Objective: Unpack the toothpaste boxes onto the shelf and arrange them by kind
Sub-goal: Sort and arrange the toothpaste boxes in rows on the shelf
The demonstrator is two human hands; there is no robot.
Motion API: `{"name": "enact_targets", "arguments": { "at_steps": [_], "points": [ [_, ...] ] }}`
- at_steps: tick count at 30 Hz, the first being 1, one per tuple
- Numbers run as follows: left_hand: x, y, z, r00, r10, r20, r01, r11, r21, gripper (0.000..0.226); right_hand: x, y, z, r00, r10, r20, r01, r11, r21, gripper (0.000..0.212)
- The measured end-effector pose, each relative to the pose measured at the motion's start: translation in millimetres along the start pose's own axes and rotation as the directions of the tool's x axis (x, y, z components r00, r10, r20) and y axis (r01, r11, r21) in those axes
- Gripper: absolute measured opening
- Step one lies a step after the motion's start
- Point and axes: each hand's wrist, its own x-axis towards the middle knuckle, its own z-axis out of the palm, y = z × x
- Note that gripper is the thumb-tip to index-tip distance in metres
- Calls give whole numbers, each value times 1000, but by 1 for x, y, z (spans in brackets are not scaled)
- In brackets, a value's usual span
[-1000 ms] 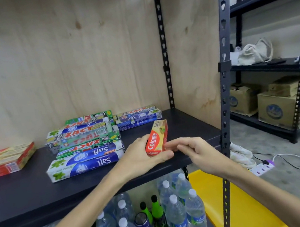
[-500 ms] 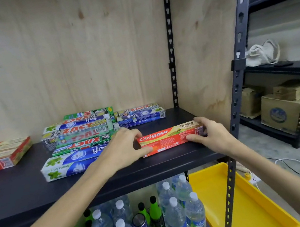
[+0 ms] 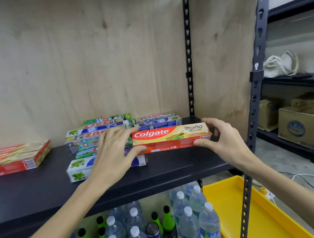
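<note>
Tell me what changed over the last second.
The Colgate box went from end-on to lengthwise across the shelf front. The left hand kept its end; the right hand took the other. The piles behind stayed put.

Both bare forearms reach forward. The left hand (image 3: 114, 154) lies palm down, thumb and fingers pinching the box's (image 3: 171, 138) left end; the right hand (image 3: 220, 139) pinches its right end.

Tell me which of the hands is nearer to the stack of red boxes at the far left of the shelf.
Left. The left hand grips the Colgate box's left end, on the side toward the red stack; the right hand pinches the box's right end, farther away.
</note>
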Motion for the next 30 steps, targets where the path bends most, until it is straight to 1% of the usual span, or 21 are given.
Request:
{"name": "enact_targets", "arguments": {
  "at_steps": [2,6,9,11,13,15,18,21,24,27,30],
  "points": [
    [-11,-18,-16,999,-30,-13,30,1000,-3,62,-2,-21,12,999,-34,8,34,999,6,72],
    [-36,-54,-56,994,-111,-16,110,993,-39,54,-4,-66,48,993,-91,70,90,996,29,74],
    [-62,-96,-89,986,-165,-13,164,983,-81,57,-8,-107,90,986,-119,115,112,992,66,84],
    [-78,-126,-113,977,-209,-29,205,974,-99,57,-8,-134,124,977,-165,133,152,983,106,87],
    [-92,-154,-137,968,-249,-16,247,964,-98,56,-8,-163,159,965,-224,136,212,972,96,76],
    [-105,-187,-156,954,-299,10,299,954,-34,54,-8,-193,191,950,-275,149,269,961,61,64],
    [-127,-230,-178,911,-410,37,409,912,34,50,-8,-230,237,930,-301,209,302,953,30,56],
    [-141,-263,-195,861,-505,66,505,863,21,47,-3,-258,285,912,-318,261,348,934,-78,56],
    [-144,-293,-203,791,-604,90,603,796,42,49,-2,-285,327,894,-286,345,351,926,-143,57],
    [-140,-314,-201,742,-667,67,665,745,43,52,3,-296,360,896,-252,365,302,949,-88,53],
    [-131,-328,-196,676,-734,62,735,678,11,67,11,-301,384,899,-270,344,272,961,43,54]
  ]
}}
